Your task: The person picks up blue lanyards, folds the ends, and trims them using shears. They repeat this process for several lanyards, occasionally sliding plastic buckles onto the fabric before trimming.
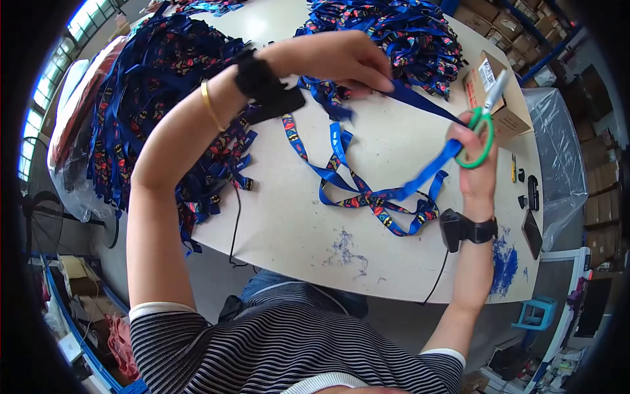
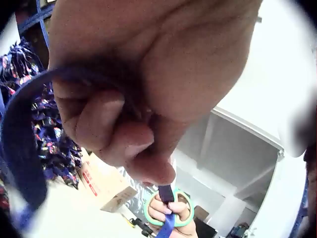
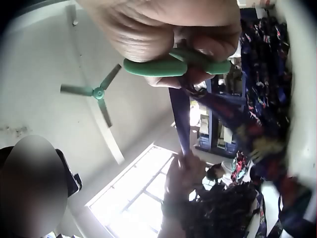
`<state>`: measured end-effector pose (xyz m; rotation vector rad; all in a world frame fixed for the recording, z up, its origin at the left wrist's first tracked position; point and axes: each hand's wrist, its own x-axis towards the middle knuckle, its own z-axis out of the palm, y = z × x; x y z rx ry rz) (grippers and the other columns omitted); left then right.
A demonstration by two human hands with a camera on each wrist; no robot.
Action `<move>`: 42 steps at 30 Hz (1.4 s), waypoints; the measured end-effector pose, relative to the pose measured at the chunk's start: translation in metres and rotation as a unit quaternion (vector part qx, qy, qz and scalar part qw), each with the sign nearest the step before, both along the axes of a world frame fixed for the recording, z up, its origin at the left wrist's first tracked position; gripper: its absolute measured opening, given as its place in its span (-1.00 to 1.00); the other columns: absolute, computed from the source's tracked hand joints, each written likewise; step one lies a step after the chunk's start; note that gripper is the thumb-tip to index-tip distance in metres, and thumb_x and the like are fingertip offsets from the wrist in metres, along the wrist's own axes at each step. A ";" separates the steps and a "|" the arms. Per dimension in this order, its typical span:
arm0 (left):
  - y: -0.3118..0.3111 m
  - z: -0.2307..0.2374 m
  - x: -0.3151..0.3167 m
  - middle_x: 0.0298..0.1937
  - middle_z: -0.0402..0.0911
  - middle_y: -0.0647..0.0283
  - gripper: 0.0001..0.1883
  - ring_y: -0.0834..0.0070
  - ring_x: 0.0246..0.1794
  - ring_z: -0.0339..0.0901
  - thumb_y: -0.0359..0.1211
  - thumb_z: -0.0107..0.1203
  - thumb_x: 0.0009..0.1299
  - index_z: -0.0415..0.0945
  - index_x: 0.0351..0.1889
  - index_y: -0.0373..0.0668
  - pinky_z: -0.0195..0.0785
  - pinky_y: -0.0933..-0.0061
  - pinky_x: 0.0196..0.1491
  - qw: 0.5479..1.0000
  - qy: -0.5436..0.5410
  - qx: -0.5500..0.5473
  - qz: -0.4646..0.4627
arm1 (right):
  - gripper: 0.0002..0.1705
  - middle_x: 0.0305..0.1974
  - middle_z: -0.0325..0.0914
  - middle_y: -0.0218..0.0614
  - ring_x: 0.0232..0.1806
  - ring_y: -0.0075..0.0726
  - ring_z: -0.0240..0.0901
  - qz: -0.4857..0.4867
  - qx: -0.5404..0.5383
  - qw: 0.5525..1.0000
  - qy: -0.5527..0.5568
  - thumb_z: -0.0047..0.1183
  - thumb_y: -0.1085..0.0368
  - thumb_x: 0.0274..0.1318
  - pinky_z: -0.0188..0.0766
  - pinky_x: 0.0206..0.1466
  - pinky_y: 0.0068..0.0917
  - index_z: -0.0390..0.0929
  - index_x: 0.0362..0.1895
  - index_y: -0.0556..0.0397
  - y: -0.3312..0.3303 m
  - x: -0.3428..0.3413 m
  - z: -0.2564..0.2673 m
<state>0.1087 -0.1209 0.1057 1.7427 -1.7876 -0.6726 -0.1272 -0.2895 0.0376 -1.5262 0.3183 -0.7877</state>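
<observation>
My left hand [image 1: 344, 62] pinches a blue strap [image 1: 426, 104], its fingers curled inward in the left wrist view. The strap runs taut to my right hand [image 1: 478, 180], which pinches it between thumb and fingers. Green-handled scissors [image 1: 477, 163] hang on the right hand, its fingers through the handle loops, and the blades point away from me. From the right hand the blue length drops to a printed lanyard [image 1: 387, 200] lying in loops on the table. In the right wrist view the green handle [image 3: 156, 68] shows under the fingers.
Large heaps of printed lanyards lie at the left [image 1: 151, 98] and back [image 1: 387, 29] of the white table [image 1: 289, 223]. A cardboard box [image 1: 512, 115] stands at the right, with small dark tools [image 1: 532, 192] nearby. Blue thread scraps [image 1: 504, 266] lie near the right edge.
</observation>
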 end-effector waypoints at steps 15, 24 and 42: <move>0.010 -0.095 0.017 0.07 0.44 0.20 -0.69 0.21 0.01 0.46 -0.58 0.15 0.08 0.56 -0.17 -0.20 0.40 0.27 -0.01 0.948 -0.304 -0.043 -0.080 | -0.68 -0.37 0.55 -0.40 -0.38 -0.62 0.41 0.073 -0.200 0.945 0.249 0.32 0.28 -0.05 0.36 -0.26 -0.60 0.48 -0.28 0.14 0.016 -0.004 0.015; -0.030 -0.005 0.060 -0.42 0.57 0.29 -0.94 0.59 -0.48 0.50 -0.45 0.06 0.35 0.51 -0.28 -0.23 0.38 0.56 -0.37 0.985 -0.154 -0.026 0.073 | -0.75 -0.34 0.55 -0.39 -0.33 -0.63 0.40 0.083 -0.135 0.971 0.178 0.28 0.35 -0.01 0.36 -0.26 -0.65 0.47 -0.29 0.14 0.011 -0.014 0.029; 0.055 -0.016 -0.072 -0.28 0.45 0.39 -0.88 0.68 -0.38 0.51 -0.47 0.05 0.39 0.39 -0.15 -0.24 0.37 0.63 -0.28 0.935 0.341 -0.095 -0.025 | -0.67 -0.37 0.46 -0.50 -0.40 -0.68 0.34 0.206 -0.029 0.974 0.094 0.26 0.31 -0.09 0.30 -0.28 -0.71 0.46 -0.22 0.10 0.068 -0.010 0.029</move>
